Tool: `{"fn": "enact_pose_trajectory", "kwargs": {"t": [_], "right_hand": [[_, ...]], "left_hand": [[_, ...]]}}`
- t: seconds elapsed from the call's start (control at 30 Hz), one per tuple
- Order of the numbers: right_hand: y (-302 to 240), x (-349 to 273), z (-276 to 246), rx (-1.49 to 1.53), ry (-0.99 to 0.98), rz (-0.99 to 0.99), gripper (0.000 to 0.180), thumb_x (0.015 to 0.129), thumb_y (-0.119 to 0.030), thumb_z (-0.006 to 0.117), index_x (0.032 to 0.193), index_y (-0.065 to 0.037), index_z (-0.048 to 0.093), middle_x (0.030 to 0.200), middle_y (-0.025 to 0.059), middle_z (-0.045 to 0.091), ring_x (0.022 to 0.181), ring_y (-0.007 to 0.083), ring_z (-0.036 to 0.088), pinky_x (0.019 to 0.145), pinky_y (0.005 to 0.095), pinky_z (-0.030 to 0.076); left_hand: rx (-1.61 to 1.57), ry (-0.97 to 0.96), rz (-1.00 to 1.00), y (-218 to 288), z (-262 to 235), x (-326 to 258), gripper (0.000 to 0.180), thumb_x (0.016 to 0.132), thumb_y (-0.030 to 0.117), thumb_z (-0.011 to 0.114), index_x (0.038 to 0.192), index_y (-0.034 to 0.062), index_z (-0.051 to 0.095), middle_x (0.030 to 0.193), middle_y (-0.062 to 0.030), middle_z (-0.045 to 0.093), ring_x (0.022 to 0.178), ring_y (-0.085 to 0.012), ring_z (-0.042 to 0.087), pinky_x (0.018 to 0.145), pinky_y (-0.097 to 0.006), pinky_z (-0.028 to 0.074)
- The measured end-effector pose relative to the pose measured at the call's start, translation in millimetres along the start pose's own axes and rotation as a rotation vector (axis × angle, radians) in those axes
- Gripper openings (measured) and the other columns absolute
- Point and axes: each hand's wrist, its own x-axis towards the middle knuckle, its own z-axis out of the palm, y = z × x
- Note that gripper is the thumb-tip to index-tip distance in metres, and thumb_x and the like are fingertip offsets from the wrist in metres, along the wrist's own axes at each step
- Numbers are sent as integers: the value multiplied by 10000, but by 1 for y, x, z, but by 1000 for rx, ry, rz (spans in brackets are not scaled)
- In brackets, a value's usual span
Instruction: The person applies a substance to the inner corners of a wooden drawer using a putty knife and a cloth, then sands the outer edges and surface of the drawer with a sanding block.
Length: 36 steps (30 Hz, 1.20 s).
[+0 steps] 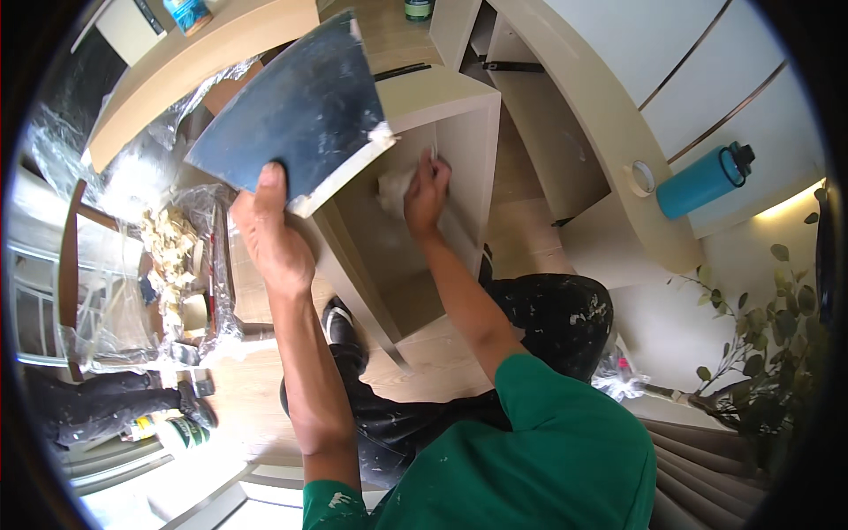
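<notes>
My left hand [274, 234] grips the lower edge of a dark, flat, fan-shaped board [291, 115], thumb on top. White paste clings along the board's right edge and corner. Below and to the right is a beige open box, like a drawer or small cabinet [450, 93]. Reaching into it, my right hand [427, 194] has its fingers closed around something thin and pale, which I cannot make out. Beside that hand, a whitish lump or patch [393, 190] shows against the inner wall, blurred.
A curved beige counter [609, 115] on the right carries a blue bottle [704, 181] and a tape roll [639, 178]. Leafy branches [768, 336] stand at lower right. Plastic-wrapped items and a chair [67, 265] are at left, with another person's legs [106, 406] below.
</notes>
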Motion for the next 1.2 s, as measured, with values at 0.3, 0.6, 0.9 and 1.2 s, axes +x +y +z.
{"fn": "enact_pose_trajectory", "kwargs": {"t": [0.3,0.6,0.9,1.2], "right_hand": [[139,-141,-67,-473,-166,28,439,882,64,533,1319,45,563,1166,277,547,1124,432,537,981,441,450],[11,-28,-30,-156,-23,-228,503,864,109,566,1353,-7,570,1072,196,556,961,341,548,865,356,465],[131,-208,-82,-313,-397,120,478,848,62,518,1307,-50,591,1190,224,567,1051,408,599,907,454,497],[134,-184,-133,-972,-867,353,427,891,-113,535,1313,-71,584,1352,186,524,1202,363,552,961,500,484]], "left_hand": [[-2,99,-80,-10,0,-2,359,984,300,530,1118,-26,599,1100,-107,623,1001,-181,574,948,-324,420],[159,304,34,-7,-3,-24,504,967,347,502,1259,-63,529,1187,-165,606,1071,-242,609,954,-368,471],[105,297,-18,-14,-9,1,527,932,407,539,1221,-34,562,1147,-161,622,1020,-236,627,888,-335,494],[201,418,133,-18,-9,-9,462,933,392,553,1180,4,602,1159,-127,626,1050,-220,615,925,-347,485]]}}
